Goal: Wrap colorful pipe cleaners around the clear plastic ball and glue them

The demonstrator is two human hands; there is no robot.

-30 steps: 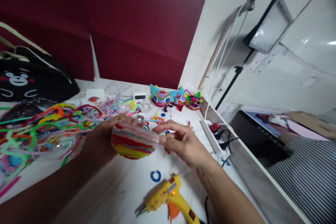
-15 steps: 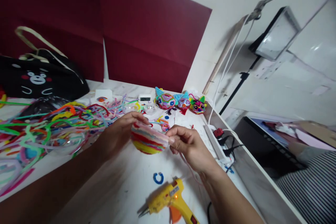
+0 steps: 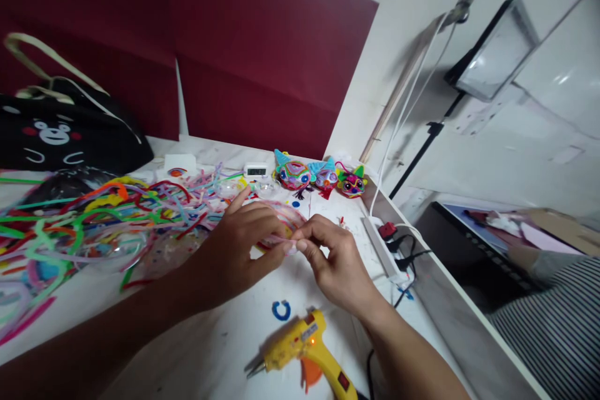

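A rounded half-shell covered in striped, colourful pipe cleaners [image 3: 289, 215] is held up above the table, mostly hidden behind my fingers. My left hand [image 3: 241, 244] curls around its near side, thumb and fingertips pinched at the rim, with one finger sticking up. From the right, my right hand [image 3: 335, 259] pinches the same spot between thumb and forefinger, on what looks like a pale pink pipe cleaner. The fingertips of both hands meet there. Below them lie a curled blue pipe-cleaner piece [image 3: 281, 310] and a yellow glue gun [image 3: 304, 344] with a lit orange light.
A tangle of loose pipe cleaners [image 3: 94, 219] spreads over the left. At the back stand a small digital timer [image 3: 255, 170] and several decorated animal heads [image 3: 294, 176]. A power strip [image 3: 385, 250] with plugs lies along the right edge. A black bag [image 3: 70, 131] sits back left.
My left hand has come round to the near side of the half-shell and now pinches its rim beside my right hand. The shell has turned, its striped side less visible.
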